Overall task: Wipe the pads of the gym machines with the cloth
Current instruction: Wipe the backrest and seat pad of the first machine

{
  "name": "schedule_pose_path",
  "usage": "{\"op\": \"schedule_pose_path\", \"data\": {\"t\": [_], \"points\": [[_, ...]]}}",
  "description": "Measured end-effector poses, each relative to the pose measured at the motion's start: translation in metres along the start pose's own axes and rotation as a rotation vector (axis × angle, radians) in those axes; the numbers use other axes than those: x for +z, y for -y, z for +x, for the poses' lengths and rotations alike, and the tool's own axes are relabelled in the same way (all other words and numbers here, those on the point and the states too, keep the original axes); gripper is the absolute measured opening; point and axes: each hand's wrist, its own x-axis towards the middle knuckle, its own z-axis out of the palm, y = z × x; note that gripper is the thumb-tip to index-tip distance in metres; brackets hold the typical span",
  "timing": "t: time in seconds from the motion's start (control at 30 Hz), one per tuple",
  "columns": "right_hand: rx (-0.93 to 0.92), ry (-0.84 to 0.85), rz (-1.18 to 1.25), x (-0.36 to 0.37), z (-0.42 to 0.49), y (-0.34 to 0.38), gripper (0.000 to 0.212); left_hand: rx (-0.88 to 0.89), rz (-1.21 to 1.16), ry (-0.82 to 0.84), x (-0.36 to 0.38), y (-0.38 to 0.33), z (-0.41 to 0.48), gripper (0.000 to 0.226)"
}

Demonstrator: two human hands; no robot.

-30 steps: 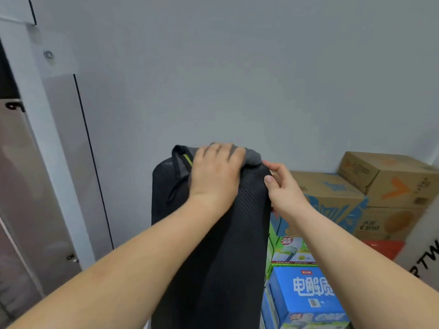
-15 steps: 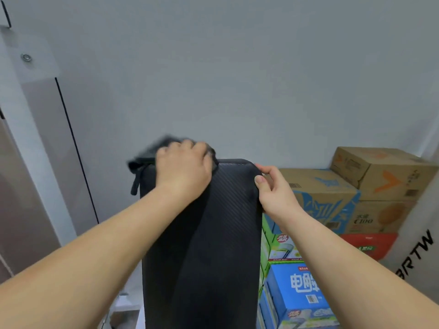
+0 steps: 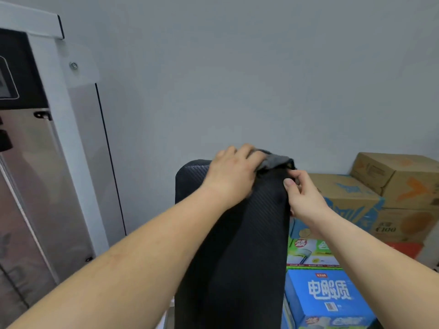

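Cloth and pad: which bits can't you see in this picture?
Head view:
cloth: mostly under the left hand; only a grey corner shows.
pad: bottom cut off by the lower edge; left forearm crosses its front.
blue box: right side behind the right forearm, bottom cut off.
machine: cut off by the left edge.

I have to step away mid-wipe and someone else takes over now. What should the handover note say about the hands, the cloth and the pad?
Left hand: grips the grey cloth, pressing it onto the top edge of the black pad, near its right corner.
Right hand: pinches the pad's right edge just below the top, steadying it.
Done: the cloth is on the top edge; how much is wiped cannot be told.
Left: the pad's front face, then the other pads, none in view.
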Motion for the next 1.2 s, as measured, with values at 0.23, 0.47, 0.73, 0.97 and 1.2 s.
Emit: {"op": "schedule_pose_path", "data": {"t": [0.23, 0.47, 0.73, 0.97, 1.2], "points": [[0.019, 0.031, 0.037, 0.0, 0.0, -0.006, 0.02, -0.207, 0.059, -0.073, -0.045, 0.076, -0.056, 0.025], [0.031, 0.055, 0.056, 0.001, 0.005, -0.013, 0.022, -0.359, -0.029, 0.46, -0.053, 0.062, 0.004, 0.109], [-0.023, 0.042, 0.078, 0.003, 0.004, -0.013, 0.025, -0.357, 0.158, 0.173, -0.02, 0.039, -0.008, 0.066], [-0.091, 0.138, 0.081, -0.003, 0.011, -0.012, 0.03, -0.035, 0.101, 0.027, 0.016, -0.073, 0.03, 0.04], [-0.048, 0.127, 0.078, -0.006, 0.008, -0.016, 0.021, 0.057, 0.132, 0.217, -0.011, 0.001, -0.008, 0.077]]}}
